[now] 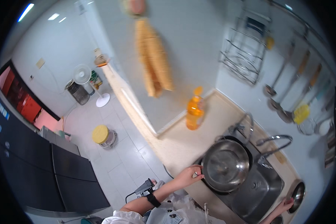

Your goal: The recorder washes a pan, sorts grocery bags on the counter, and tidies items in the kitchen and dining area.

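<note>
My left hand (191,176) pinches the near left rim of a wide stainless-steel basin (225,165). The basin rests over the left bowl of the sink, on top of a dark round pan (251,156) that is mostly hidden under it. To its right lies the bare steel right sink bowl (254,193). At the far right, my right hand (285,206) has its fingers on the edge of a round metal dish (298,196), which sits tilted on the counter strip beside the sink. A curved faucet (277,138) arches behind the basin.
An orange liquid-soap bottle (194,112) stands on the counter (179,148) by the wall corner. Ladles (274,105) and other utensils hang on the right wall near a wire rack (243,56). A yellow towel (154,58) hangs above. A yellow-topped stool (100,134) stands on the floor.
</note>
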